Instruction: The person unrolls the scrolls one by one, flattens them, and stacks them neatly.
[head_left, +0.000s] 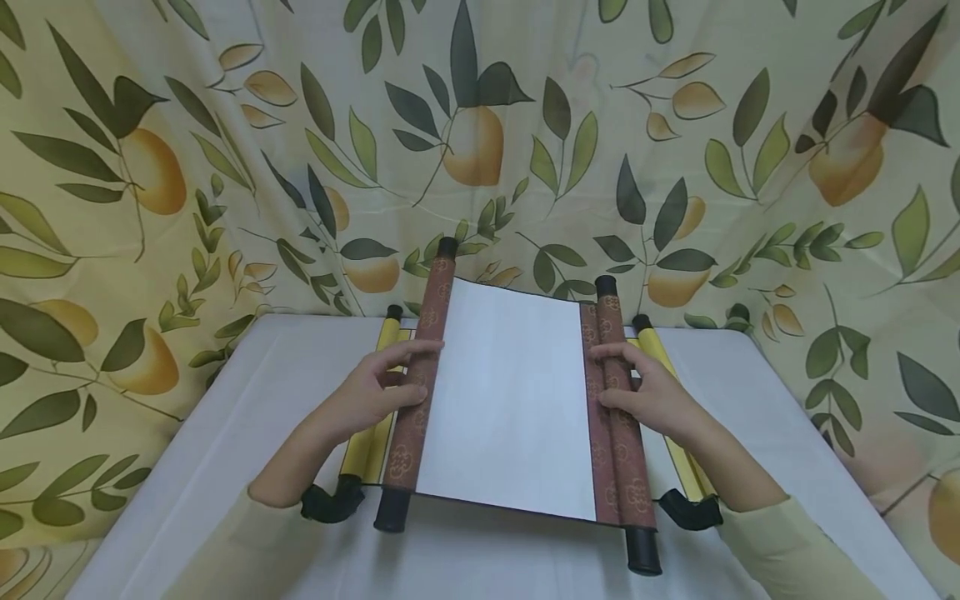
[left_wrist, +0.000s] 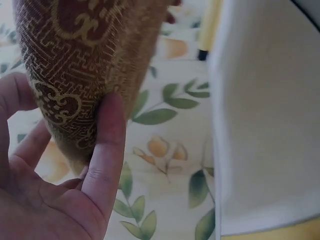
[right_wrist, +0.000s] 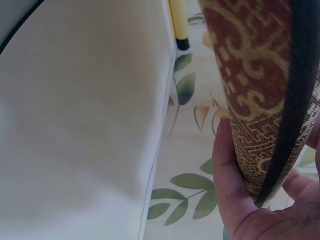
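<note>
A reddish-brown brocade hanging scroll (head_left: pixel 411 433) is held partly unrolled, tilted over the table, its blank white sheet (head_left: pixel 513 400) facing up between two rolled ends with black knobs. My left hand (head_left: pixel 375 392) grips the left roll, thumb on the front and fingers behind. On the other side, my right hand (head_left: pixel 652 396) holds the right roll (head_left: pixel 630 475) around its middle. Both wrist views show gold-patterned fabric pinched between thumb and fingers. Underneath lies a yellow scroll (head_left: pixel 358 454) with black knobs, mostly hidden by the brown one; its yellow ends stick out on either side.
A white-covered table (head_left: pixel 240 417) spreads beneath the scrolls. Behind it hangs a curtain (head_left: pixel 495 225) printed with leaves and orange fruit, close along the table's back edge. Black bands (head_left: pixel 333 502) circle both wrists.
</note>
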